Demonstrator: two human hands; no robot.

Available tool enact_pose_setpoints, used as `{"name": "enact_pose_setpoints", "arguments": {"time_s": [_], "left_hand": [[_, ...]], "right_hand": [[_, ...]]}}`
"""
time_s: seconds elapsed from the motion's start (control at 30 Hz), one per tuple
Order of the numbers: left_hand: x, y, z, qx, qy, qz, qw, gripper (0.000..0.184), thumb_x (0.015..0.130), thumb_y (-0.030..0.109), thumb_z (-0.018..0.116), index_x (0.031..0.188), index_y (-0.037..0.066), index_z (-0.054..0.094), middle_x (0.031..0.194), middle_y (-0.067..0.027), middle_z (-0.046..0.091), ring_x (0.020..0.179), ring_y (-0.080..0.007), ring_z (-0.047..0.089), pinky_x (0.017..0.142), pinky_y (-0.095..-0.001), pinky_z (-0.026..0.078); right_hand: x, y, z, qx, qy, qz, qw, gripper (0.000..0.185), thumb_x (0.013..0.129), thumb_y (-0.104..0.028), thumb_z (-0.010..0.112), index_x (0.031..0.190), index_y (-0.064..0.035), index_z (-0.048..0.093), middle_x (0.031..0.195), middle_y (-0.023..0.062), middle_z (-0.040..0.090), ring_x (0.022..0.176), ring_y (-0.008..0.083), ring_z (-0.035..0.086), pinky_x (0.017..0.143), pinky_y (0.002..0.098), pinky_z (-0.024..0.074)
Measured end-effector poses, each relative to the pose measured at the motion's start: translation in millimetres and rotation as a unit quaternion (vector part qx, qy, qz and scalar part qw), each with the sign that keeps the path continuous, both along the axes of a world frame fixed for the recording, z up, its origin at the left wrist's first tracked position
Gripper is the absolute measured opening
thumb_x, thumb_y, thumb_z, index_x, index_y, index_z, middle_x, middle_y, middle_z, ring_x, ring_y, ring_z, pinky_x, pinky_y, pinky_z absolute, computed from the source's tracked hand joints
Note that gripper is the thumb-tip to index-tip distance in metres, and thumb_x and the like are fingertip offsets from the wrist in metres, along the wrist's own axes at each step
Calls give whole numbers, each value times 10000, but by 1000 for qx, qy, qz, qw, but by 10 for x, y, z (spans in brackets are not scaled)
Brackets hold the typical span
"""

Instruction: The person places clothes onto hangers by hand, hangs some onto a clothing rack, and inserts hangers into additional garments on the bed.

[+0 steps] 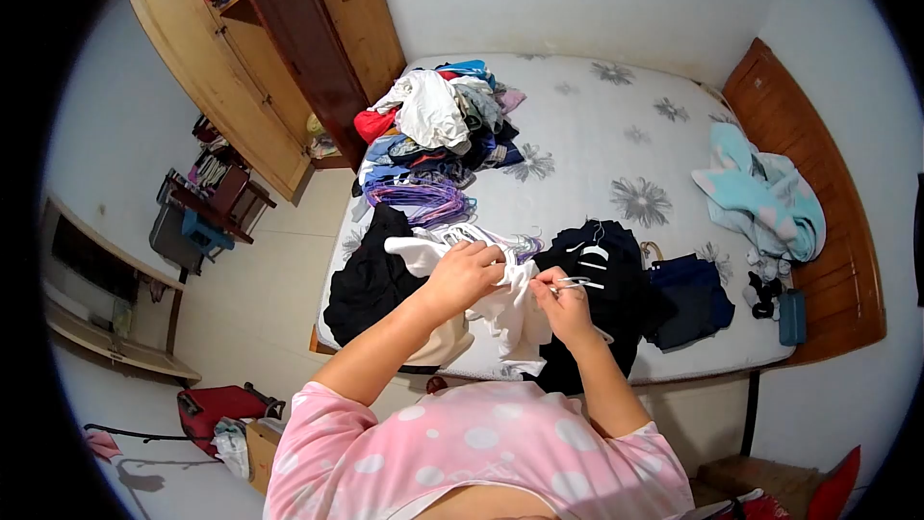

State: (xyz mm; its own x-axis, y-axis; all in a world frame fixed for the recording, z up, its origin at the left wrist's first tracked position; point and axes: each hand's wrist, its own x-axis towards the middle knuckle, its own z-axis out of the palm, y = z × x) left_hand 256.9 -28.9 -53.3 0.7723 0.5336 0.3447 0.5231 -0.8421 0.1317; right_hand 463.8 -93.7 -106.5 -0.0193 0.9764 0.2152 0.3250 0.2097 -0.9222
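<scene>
My left hand [468,276] is closed on a white garment [515,313] near the front edge of the bed. Just right of it, my right hand [561,300] pinches a white hanger [577,281] beside the garment. Black clothing [373,274] lies to the left, with a beige piece [443,342] by my left forearm. To the right are black clothes [616,274] with hangers on them and folded dark blue clothes [688,299]. Behind my left hand lies a bundle of purple hangers [419,202].
A large clothes pile [433,120] is at the bed's back left. A light blue blanket [760,193] lies by the wooden headboard [818,202], with a teal box [792,318] near it. Open wardrobe doors [226,67] and a chair [226,202] stand left.
</scene>
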Motion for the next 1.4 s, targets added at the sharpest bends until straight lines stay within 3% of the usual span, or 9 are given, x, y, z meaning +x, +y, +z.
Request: {"name": "enact_pose_setpoints", "arguments": {"time_s": [0.23, 0.5, 0.73, 0.83, 0.97, 1.0, 1.1, 1.13, 1.4], "left_hand": [[-354, 159, 80, -3, -72, 171, 983, 199, 753, 179, 712, 890, 60, 632, 874, -93, 630, 776, -302, 608, 676, -391, 466], [-712, 26, 120, -80, -241, 295, 921, 224, 831, 168, 691, 1026, 62, 664, 1003, -113, 673, 822, -298, 660, 705, -334, 508], [-633, -116, 288, -81, -255, 226, 937, 218, 767, 108, 728, 963, 39, 662, 905, -110, 663, 751, -288, 649, 650, -321, 500], [-660, -137, 308, -77, -240, 202, 946, 213, 738, 80, 733, 932, 31, 661, 879, -110, 656, 727, -287, 643, 627, -319, 495], [-700, -189, 343, -65, -282, 194, 937, 219, 733, 51, 726, 941, 27, 663, 873, -117, 657, 729, -285, 645, 635, -319, 493], [-702, -196, 349, -62, -306, 192, 930, 221, 732, 45, 724, 944, 26, 663, 874, -119, 657, 730, -285, 646, 639, -319, 493], [-777, -182, 336, -57, -306, 200, 929, 236, 732, 36, 722, 960, 24, 664, 901, -126, 664, 757, -283, 653, 662, -319, 497], [-823, -184, 319, -82, -292, 214, 929, 243, 734, 35, 721, 970, 23, 664, 930, -128, 669, 788, -287, 659, 685, -321, 503], [-851, -139, 238, -73, -320, 221, 918, 241, 763, 41, 711, 999, 23, 663, 946, -126, 670, 816, -278, 657, 720, -320, 502]], "right_hand": [[101, 43, 287, 243, -49, -135, 959, 162, 853, -65, 619, 998, 2, 590, 1010, 143, 567, 949, 301, 565, 842, 365, 464], [15, -158, -141, 50, 33, 19, 998, 121, 890, -46, 577, 995, -5, 621, 852, 90, 624, 726, 176, 618, 639, 279, 489], [-132, 293, -435, 172, -53, 34, 983, 161, 868, -51, 598, 1020, -36, 650, 1191, 121, 516, 1036, 202, 545, 889, 316, 446], [-318, 437, -227, -86, 115, 159, 977, 143, 855, -137, 641, 973, -78, 697, 1132, 150, 538, 1046, 320, 540, 900, 383, 450], [-229, 669, -806, -15, -298, 252, 921, 196, 848, -122, 637, 1037, -87, 678, 1171, 178, 573, 1005, 277, 596, 862, 349, 481], [-239, 590, -869, 155, -212, 186, 947, 178, 793, -98, 668, 969, -73, 675, 1078, 159, 617, 907, 280, 624, 802, 345, 504], [-285, 545, -938, -185, 61, 124, 973, 159, 754, -63, 682, 911, -74, 665, 981, 131, 636, 849, 286, 627, 752, 344, 514], [-262, 535, -917, -20, -157, 104, 982, 121, 771, -70, 658, 892, -84, 664, 942, 105, 625, 822, 272, 627, 731, 339, 513], [-144, 470, -528, -114, -332, -35, 936, 368, 855, -456, 575, 915, -114, 695, 898, 125, 668, 821, 354, 646, 715, 458, 514]]}}
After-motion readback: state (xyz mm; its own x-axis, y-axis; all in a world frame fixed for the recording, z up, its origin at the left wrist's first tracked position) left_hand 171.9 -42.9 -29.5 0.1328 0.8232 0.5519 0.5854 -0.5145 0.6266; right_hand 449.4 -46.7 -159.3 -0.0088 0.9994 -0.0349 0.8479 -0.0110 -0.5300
